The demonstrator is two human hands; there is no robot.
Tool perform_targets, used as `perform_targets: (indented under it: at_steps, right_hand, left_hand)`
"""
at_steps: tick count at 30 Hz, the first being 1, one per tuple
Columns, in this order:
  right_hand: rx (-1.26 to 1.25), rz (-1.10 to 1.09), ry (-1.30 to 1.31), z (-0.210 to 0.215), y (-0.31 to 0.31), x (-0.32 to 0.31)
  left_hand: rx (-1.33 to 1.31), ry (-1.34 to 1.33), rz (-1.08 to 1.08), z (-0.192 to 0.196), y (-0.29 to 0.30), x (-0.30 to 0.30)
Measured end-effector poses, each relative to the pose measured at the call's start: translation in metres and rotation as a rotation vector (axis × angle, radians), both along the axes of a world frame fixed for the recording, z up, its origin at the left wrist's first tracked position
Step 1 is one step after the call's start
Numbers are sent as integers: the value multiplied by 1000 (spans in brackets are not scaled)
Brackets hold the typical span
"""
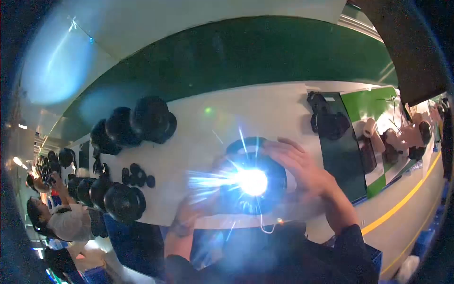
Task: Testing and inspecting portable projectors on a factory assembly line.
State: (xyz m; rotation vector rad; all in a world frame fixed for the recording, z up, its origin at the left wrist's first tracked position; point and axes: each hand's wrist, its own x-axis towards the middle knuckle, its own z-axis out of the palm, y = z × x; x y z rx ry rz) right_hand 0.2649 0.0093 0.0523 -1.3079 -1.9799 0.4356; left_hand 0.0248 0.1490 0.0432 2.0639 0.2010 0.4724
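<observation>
A round black lamp (280, 190) is in front of me at the table's near edge, and a very bright light glares from its middle. My right hand (305, 165) lies along its upper right rim, fingers curved over the edge. My left hand (191, 208) is at its lower left side, where glare and blur hide the fingers. A thin white cord (268, 232) hangs below the lamp over the table edge.
Stacked black round housings (150, 118) stand on the white table (203, 118) at left, near small black discs (137, 175) and more housings (124, 201). A black part (331, 123) lies at right beside a dark mat (343, 163). Another person (71, 222) works far left.
</observation>
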Motion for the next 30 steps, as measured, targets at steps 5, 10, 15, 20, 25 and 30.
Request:
perform_targets:
  at_steps: [5, 10, 15, 20, 25, 30]
  right_hand:
    - [-58, 47, 51, 6, 0, 1]
    - [14, 5, 59, 9, 3, -6]
    - [-63, -9, 32, 12, -1, -5]
    - [-124, 3, 28, 17, -7, -8]
    - [-132, 44, -39, 14, -3, -3]
    - [-163, 2, -18, 30, -5, -8]
  left_hand:
    - [-155, 29, -28, 3, 9, -5]
    - [69, 204, -135, 20, 16, 7]
    - [-13, 200, -160, 10, 17, 6]
    - [-80, 197, -164, 10, 12, 1]
    - [-123, 185, -107, 0, 8, 8]
    - [-66, 145, -102, 8, 6, 5]
